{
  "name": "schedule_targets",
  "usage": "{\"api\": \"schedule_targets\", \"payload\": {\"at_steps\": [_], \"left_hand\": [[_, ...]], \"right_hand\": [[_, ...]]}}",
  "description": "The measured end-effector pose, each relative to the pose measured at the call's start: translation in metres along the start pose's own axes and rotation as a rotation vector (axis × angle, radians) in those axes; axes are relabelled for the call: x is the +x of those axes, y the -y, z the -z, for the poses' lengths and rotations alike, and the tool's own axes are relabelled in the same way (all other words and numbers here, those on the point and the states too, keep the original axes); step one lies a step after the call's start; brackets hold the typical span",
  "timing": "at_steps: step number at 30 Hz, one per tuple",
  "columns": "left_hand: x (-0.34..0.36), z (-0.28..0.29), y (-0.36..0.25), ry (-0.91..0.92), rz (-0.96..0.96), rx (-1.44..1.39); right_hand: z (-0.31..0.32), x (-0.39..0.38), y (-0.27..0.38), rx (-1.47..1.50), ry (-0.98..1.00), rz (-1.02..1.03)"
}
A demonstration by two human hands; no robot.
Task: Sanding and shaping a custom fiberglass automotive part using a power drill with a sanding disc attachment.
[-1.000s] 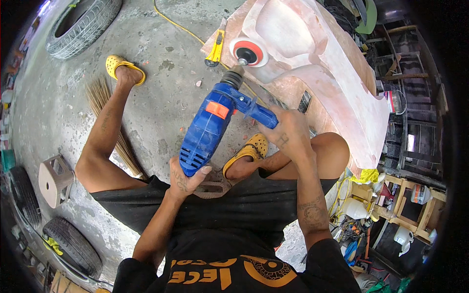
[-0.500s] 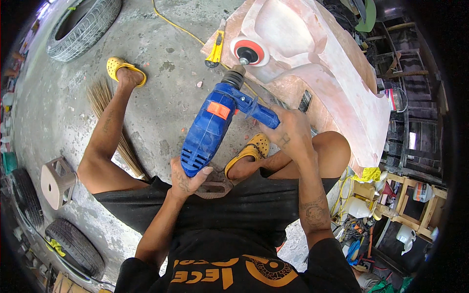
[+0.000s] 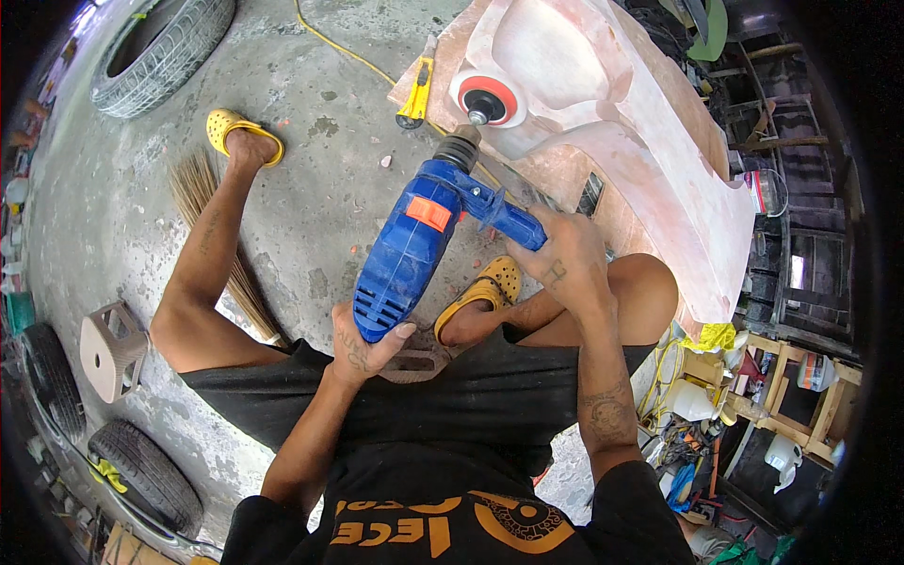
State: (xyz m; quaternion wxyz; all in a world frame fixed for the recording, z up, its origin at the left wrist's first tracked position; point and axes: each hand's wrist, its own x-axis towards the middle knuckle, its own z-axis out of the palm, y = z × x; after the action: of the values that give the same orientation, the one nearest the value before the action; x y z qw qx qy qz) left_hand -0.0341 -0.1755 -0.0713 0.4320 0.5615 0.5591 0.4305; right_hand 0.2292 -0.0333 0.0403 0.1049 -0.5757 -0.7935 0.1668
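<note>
A blue power drill (image 3: 407, 250) with an orange switch is held between my two hands. My left hand (image 3: 362, 345) is wrapped round its rear end; the drill body hides most of those fingers. My right hand (image 3: 568, 252) grips the side handle, which sticks out to the right near the chuck. A round sanding pad (image 3: 490, 100) with a red ring and white edge is fitted in the chuck. It sits against the hollowed left part of a large pinkish-white moulded panel (image 3: 650, 179). Whether the pad is spinning cannot be told.
A yellow utility knife (image 3: 415, 94) lies at the panel's left edge, beside a yellow cord (image 3: 350, 52). A straw broom (image 3: 226, 254) lies by my left leg. Tyres (image 3: 165, 56) and a beige stool (image 3: 115, 351) stand left; a cluttered wooden rack (image 3: 786, 395) is at right.
The drill and its pad have shifted slightly to the right over the panel. Both hands have moved with it, keeping their grips.
</note>
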Motion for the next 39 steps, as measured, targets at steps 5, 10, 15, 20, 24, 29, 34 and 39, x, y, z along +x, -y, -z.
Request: {"api": "schedule_targets", "payload": {"at_steps": [5, 10, 15, 20, 24, 29, 34, 39], "left_hand": [[0.006, -0.008, -0.002, -0.135, -0.092, -0.1], [-0.001, -0.004, 0.004, -0.046, 0.032, -0.135], [0.0, -0.004, 0.004, -0.019, 0.034, -0.128], [0.001, -0.001, -0.002, -0.014, 0.007, -0.063], [0.001, 0.0, -0.002, -0.012, 0.001, -0.032], [0.001, -0.001, -0.001, -0.009, 0.025, -0.068], [0.001, -0.002, 0.003, -0.013, 0.03, -0.098], [0.003, -0.008, 0.006, -0.103, -0.069, -0.115]], "right_hand": [[0.001, 0.0, 0.001, 0.018, 0.003, -0.004], [0.001, 0.001, 0.001, 0.001, 0.006, -0.011], [-0.002, 0.002, 0.0, -0.025, 0.002, -0.015], [0.0, 0.002, 0.001, -0.01, 0.013, -0.017], [-0.002, 0.003, 0.002, -0.009, 0.001, -0.019], [-0.003, 0.003, 0.001, -0.023, 0.004, -0.003], [-0.003, 0.002, -0.001, -0.01, 0.003, -0.016], [-0.003, 0.001, 0.001, -0.012, -0.007, -0.009]]}}
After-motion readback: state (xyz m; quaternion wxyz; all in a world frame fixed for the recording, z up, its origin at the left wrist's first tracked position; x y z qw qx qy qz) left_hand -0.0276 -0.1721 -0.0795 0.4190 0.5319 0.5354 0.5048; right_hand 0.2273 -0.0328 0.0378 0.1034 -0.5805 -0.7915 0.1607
